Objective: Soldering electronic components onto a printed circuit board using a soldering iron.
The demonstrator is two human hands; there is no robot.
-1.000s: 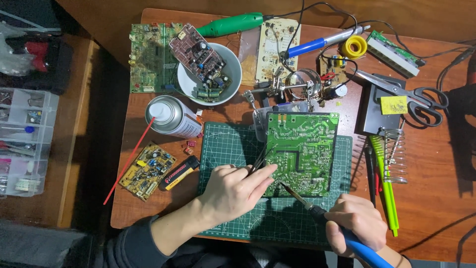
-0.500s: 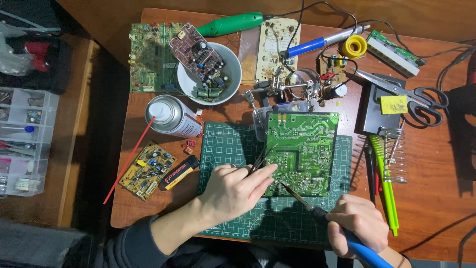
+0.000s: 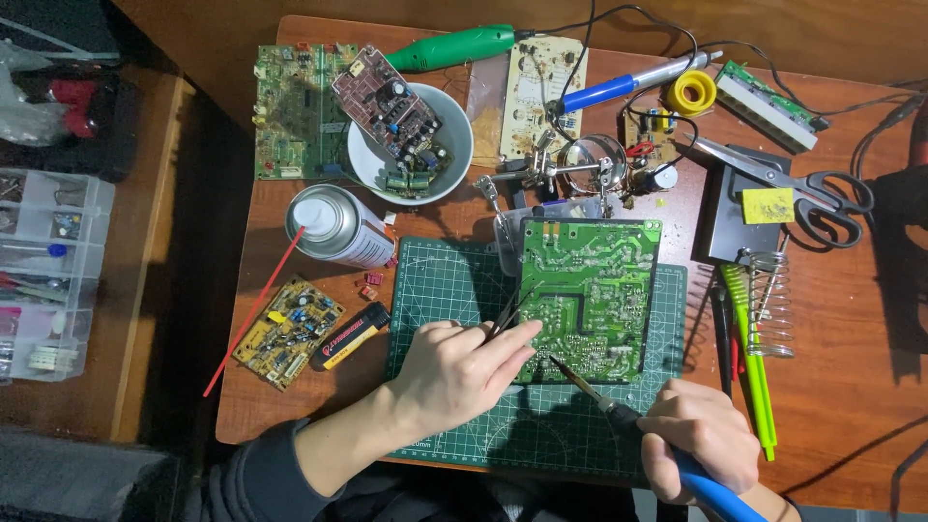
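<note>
— Green rectangular circuit board (image 3: 588, 295), solder side up, lies just right of the frame's centre, its lower part on our dark green gridded cutting mat (image 3: 440, 290).

— And our hands?

— Our left hand (image 3: 462, 372), just below centre, pinches thin black tweezers (image 3: 505, 314) between thumb and forefinger, fingers closed on them, tips at the board's left edge. Our right hand (image 3: 701, 440), lower right, is wrapped tight around the blue-handled soldering iron (image 3: 628, 420); its tip touches the board's lower part.

— What do we see around it?

— Above the board stands a metal helping-hand stand with a magnifier (image 3: 580, 166). Upper left of centre, a white bowl (image 3: 454, 145) holds small boards. Left of the mat lie a silver spray can with a red straw (image 3: 338, 227), and a yellow circuit board (image 3: 287, 331). Right of the board stands a coiled wire iron holder (image 3: 770, 300), with black-handled scissors (image 3: 812, 188) above it.
</note>
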